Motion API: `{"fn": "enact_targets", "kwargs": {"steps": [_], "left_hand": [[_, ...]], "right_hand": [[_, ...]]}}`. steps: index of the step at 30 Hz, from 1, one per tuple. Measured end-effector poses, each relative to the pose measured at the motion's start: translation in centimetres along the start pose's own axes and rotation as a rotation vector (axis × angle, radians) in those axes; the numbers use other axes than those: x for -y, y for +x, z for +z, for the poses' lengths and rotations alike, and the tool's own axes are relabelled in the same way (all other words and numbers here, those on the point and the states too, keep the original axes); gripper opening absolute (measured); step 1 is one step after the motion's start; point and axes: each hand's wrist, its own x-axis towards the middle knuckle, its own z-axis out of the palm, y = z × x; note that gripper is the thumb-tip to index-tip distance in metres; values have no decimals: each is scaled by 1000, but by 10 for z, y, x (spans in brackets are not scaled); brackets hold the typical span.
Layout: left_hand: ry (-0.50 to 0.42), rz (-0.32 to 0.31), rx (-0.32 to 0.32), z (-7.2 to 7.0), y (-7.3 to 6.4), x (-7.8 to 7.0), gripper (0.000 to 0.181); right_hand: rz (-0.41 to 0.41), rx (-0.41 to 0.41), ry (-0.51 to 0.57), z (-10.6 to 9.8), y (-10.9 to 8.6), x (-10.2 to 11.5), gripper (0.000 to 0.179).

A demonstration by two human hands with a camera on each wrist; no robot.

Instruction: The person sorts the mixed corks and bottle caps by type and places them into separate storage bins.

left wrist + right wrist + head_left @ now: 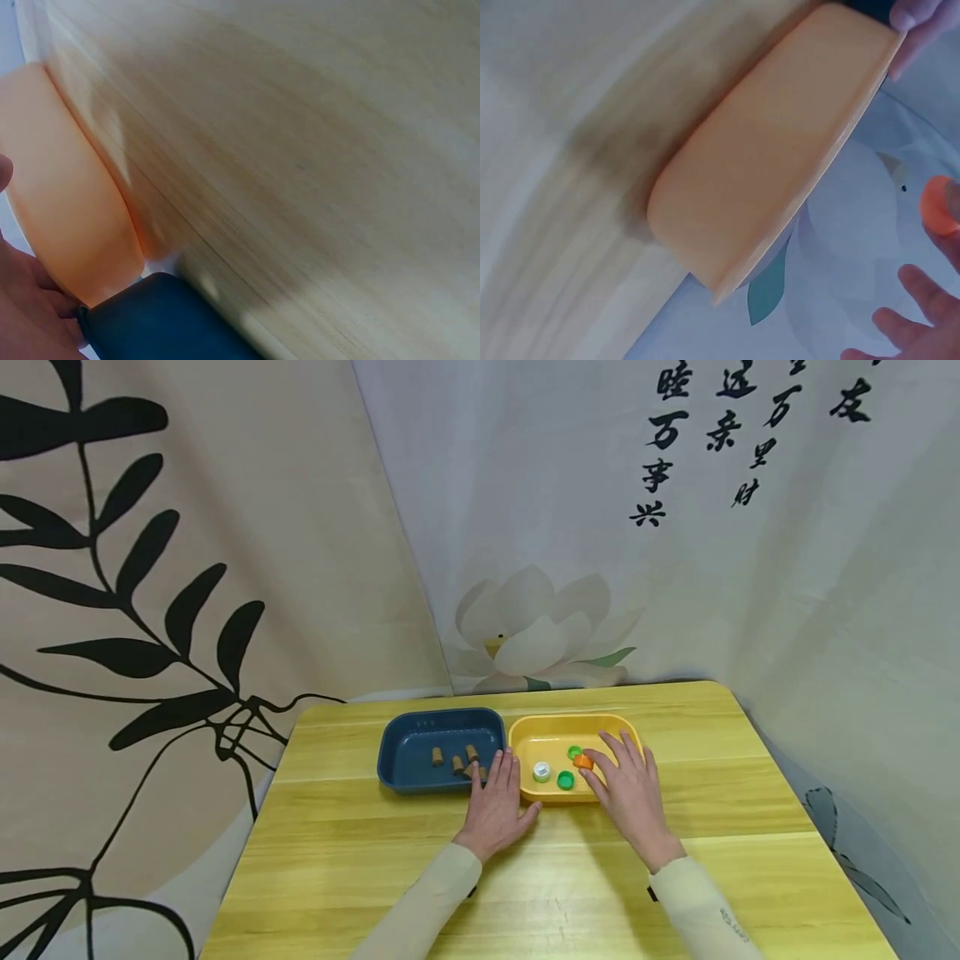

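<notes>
An orange cap [583,762] is pinched between the thumb and index finger of my right hand [632,793], over the yellow tray [626,724]. That same orange cap [936,205] shows at the right edge of the right wrist view, the other fingers spread apart. Around it in the tray are a green cap [566,780], a lighter green cap [574,752] and a white-topped cap [542,772]. My left hand [495,810] rests with extended fingers where the yellow tray meets the blue tray [390,752]. Several brown corks [437,757] lie in the blue tray, some partly hidden by the fingers.
Both trays stand side by side on a light wooden table [337,860], toward its far edge. Behind the table hangs a pale cloth [525,527] with a printed flower and dark characters.
</notes>
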Motion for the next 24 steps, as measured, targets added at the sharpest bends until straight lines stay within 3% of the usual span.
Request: {"fn": "enact_targets", "kwargs": {"steps": [4,13,24], "left_hand": [[-3,0,-3,0,-1,0,92],[-12,2,4,-1,-2,0,92],[-3,1,0,1,-2,1,92]], "right_hand": [[43,43,-6,6,11,-6,31],[143,237,-55,24,20,-18,32],[177,368,-102,43,20,-24,38]]}}
